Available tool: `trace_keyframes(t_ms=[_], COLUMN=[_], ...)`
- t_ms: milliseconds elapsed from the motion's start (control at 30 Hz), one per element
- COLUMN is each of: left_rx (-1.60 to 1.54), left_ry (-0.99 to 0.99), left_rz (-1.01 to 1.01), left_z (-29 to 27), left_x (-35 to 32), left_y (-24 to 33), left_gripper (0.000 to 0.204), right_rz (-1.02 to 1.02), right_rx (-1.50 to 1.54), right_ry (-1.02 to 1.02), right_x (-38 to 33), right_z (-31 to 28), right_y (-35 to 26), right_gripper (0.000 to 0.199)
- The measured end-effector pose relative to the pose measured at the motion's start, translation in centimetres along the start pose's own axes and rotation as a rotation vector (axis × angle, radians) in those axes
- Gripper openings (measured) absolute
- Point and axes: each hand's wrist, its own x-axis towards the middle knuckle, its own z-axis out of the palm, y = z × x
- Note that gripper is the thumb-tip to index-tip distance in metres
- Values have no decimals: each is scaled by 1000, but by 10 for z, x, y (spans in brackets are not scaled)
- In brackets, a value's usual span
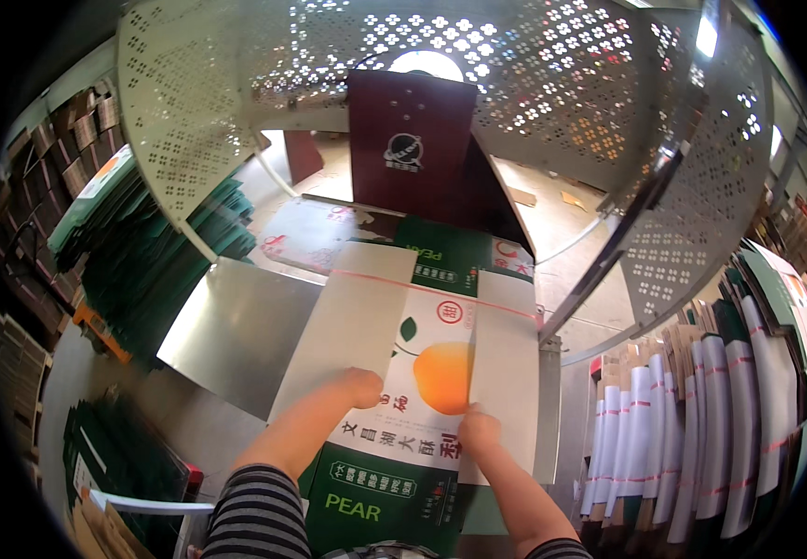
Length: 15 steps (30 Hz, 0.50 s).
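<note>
A flat stack of printed cardboard cartons [434,340] lies lengthwise in front of me, green and white with a picture of a yellow pear. Plain pale flaps run along both sides, and a thin pink strap [375,279] crosses its far part. My left hand [363,387] is closed at the inner edge of the left flap [329,345]; its fingertips are tucked out of sight. Closed at the inner edge of the right flap [508,373] is my right hand [480,429], its fingers partly hidden. Both forearms reach in from the near edge.
A metal table [240,326] supports the cartons. Beyond them stands a dark red machine housing [410,149] with perforated metal guards [562,112] around it. Green cardboard stacks [142,252] are on the left, strapped white bundles [673,419] on the right. A metal post [622,238] slants up at right.
</note>
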Motion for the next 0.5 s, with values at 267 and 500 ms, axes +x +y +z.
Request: trace_keyframes(t_ms=[267, 500], left_rx=[-15, 10], left_ry=[-1, 1], left_rz=[16, -37], left_z=[10, 8], left_x=[7, 6], left_y=[-4, 1], left_gripper=[24, 24], right_rz=[-109, -69], right_rx=[17, 18], right_ry=[56, 107], right_x=[-3, -2], right_z=[-2, 3], right_y=[3, 3], right_gripper=[24, 23])
